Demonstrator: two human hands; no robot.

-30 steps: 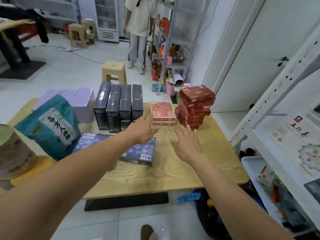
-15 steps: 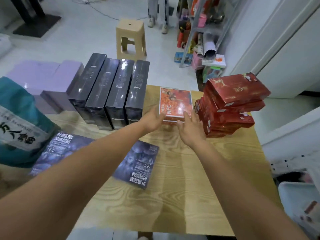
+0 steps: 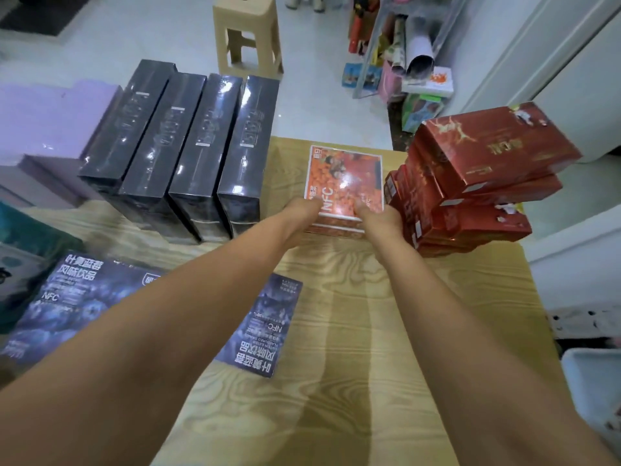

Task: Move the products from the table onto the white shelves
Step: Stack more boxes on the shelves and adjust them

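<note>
Both hands are on the stack now: my left hand (image 3: 300,215) clamps the near left corner of the orange boxes (image 3: 346,173) and my right hand (image 3: 381,218) clamps the near right corner, thumbs pressed flat on the top lid, the other fingers tucked out of my sight below. I count at least two orange boxes in that pile, one on the other; a third I cannot make out. The pile sits at the far middle of the wooden table (image 3: 369,331), bottom box on the wood as far as I can tell.

Just left of it, four black boxes (image 3: 188,153) stand on end, side by side and touching. Just right, nearly against my right hand, a leaning heap of red boxes (image 3: 487,153); I count four for sure, more behind, number unclear. Two flat blue boxes (image 3: 258,334) lie near me, partly under my left forearm. Purple boxes (image 3: 43,119) at far left, at least two. One teal bag (image 3: 20,250) at the left edge. One beige stool (image 3: 248,31) on the floor beyond the table
</note>
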